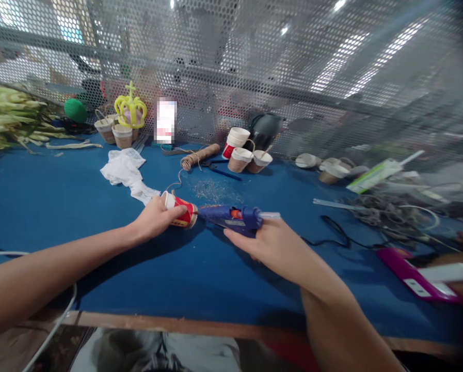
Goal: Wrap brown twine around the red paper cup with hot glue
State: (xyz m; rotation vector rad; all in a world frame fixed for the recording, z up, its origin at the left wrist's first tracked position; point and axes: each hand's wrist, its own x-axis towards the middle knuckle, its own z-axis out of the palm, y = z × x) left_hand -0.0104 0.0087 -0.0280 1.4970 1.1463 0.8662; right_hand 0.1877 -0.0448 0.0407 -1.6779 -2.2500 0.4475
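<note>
In my left hand is a red and white paper cup, tipped on its side with its base toward the right. My fingers wrap round it, the thumb along its top. My right hand grips a blue hot glue gun, with a clear glue stick poking out of its back end. The gun's nozzle is at the cup's base end; whether it touches is hard to tell. A thin twine runs from a roll of jute twine toward the cup. White crumpled cloth lies just behind my left hand.
Twine-wrapped cups and dark pliers stand and lie behind the gun. A yellow crown, a lit phone and pale husks are at the back. Right are tangled cords, a magenta object and another person's hand.
</note>
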